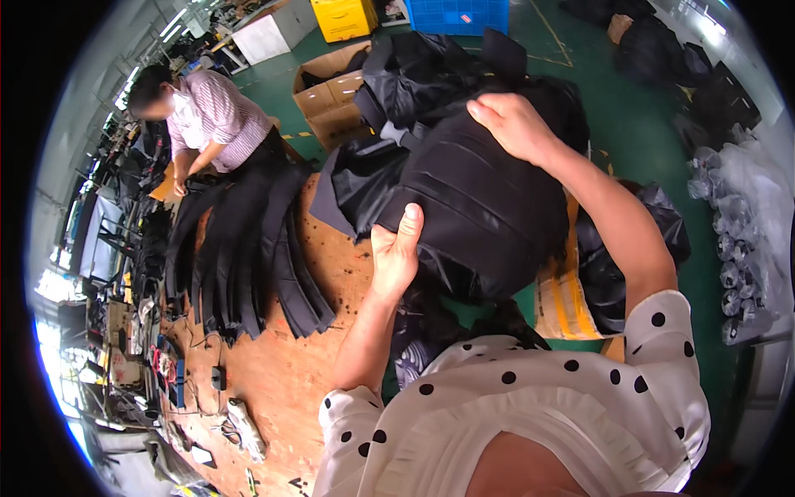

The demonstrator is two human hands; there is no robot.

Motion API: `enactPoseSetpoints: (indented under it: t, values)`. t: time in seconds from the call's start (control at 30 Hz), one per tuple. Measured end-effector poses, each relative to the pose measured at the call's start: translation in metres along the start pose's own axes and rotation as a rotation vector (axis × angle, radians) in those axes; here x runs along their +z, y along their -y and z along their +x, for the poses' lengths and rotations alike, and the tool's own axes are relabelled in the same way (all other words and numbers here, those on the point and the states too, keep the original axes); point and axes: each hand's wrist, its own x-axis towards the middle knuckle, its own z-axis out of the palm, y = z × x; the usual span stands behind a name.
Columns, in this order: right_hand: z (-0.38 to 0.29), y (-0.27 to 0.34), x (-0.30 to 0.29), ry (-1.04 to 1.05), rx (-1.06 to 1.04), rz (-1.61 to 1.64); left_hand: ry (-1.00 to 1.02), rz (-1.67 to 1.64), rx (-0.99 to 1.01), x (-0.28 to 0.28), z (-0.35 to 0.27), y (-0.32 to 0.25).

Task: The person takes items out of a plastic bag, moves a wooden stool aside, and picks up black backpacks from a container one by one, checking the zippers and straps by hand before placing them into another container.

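Observation:
A black fabric piece with stitched seams (472, 192) is stretched between my two hands. My left hand (397, 251) grips its near left edge, thumb up and fingers hidden beneath the cloth. At the far side, my right hand (512, 124) pinches the fabric, with its fingertips partly hidden. More black material (422, 74) is heaped just behind the held piece, and a loose black panel (357, 186) lies to its left. Several long black fabric strips (248, 261) lie side by side on the wooden table (298, 385).
A co-worker (217, 124) stands at the table's far left. Behind the heap are a cardboard box (329, 93), a yellow bin (343, 18) and a blue crate (458, 15). An opened carton (562, 298) stands at my right. Clear plastic bags (745, 236) lie farther right.

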Motion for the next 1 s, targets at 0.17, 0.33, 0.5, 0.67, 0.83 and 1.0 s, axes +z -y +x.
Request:
enactPoseSetpoints:
  t: [0.17, 0.33, 0.5, 0.67, 0.83, 1.0]
  values:
    - [-0.015, 0.006, -0.005, 0.026, 0.142, 0.258, -0.229, -0.309, -0.192, -0.005, 0.018, -0.031]
    - [0.015, 0.02, -0.025, 0.386, 0.631, 0.738, 0.042, -0.417, -0.127, -0.023, 0.047, -0.05]
    - [0.045, 0.018, -0.023, 0.494, 0.421, 0.533, 0.316, -0.157, 0.015, -0.023, 0.057, -0.093]
    - [0.018, 0.038, -0.003, 0.185, -0.481, 0.361, 0.116, -0.539, -0.072, -0.034, 0.077, -0.122]
    - [-0.001, 0.061, 0.013, 0.204, -0.409, 0.538, 0.391, -0.644, -0.087, -0.068, 0.1, -0.137]
    - [0.067, 0.007, 0.052, -0.132, -0.646, 0.288, 0.154, -0.018, 0.171, -0.046, 0.11, -0.166]
